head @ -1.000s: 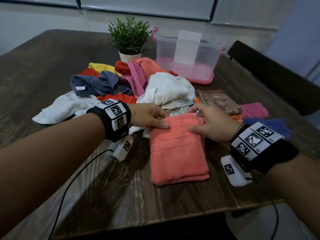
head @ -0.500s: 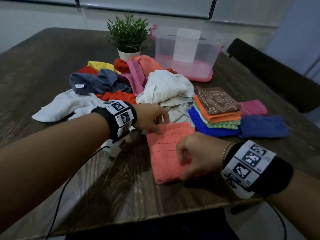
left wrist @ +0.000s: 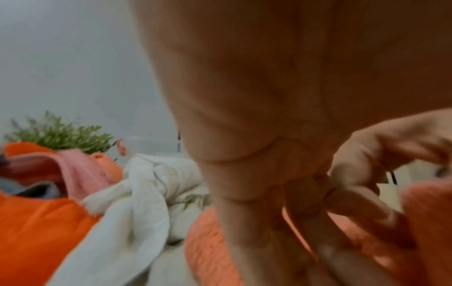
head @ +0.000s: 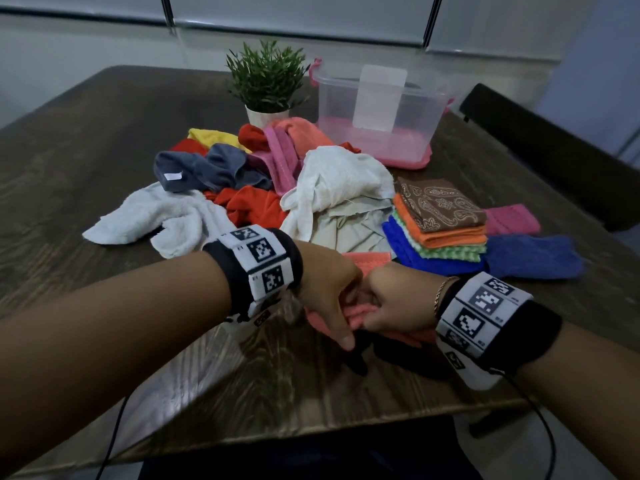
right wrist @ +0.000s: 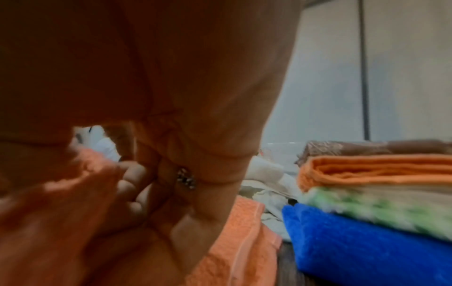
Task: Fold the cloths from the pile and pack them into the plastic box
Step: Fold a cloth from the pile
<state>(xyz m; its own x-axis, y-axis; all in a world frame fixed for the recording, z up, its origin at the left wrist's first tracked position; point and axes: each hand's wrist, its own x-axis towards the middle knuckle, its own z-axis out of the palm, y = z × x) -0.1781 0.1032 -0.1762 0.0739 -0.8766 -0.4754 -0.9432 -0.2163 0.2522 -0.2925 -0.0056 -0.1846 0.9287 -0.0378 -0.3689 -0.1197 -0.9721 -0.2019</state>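
Observation:
A folded coral towel (head: 367,259) lies on the table near the front edge, mostly hidden under my hands. My left hand (head: 332,292) and my right hand (head: 394,303) meet over its near end, and both pinch and lift that end off the table. The coral towel (left wrist: 208,241) shows under the left fingers, and its lifted end (right wrist: 61,193) bunches by the right hand. The loose pile of cloths (head: 249,188) lies behind. The clear plastic box (head: 377,112) with a pink base stands open at the back.
A stack of folded cloths (head: 440,223) sits right of my hands, with a pink cloth (head: 512,220) and a blue cloth (head: 533,258) beside it. A potted plant (head: 266,84) stands left of the box. A dark chair (head: 554,147) is at the right.
My right hand came from the towel's far end to its near end; my left hand followed. Both now lift the near end, which lay flat before.

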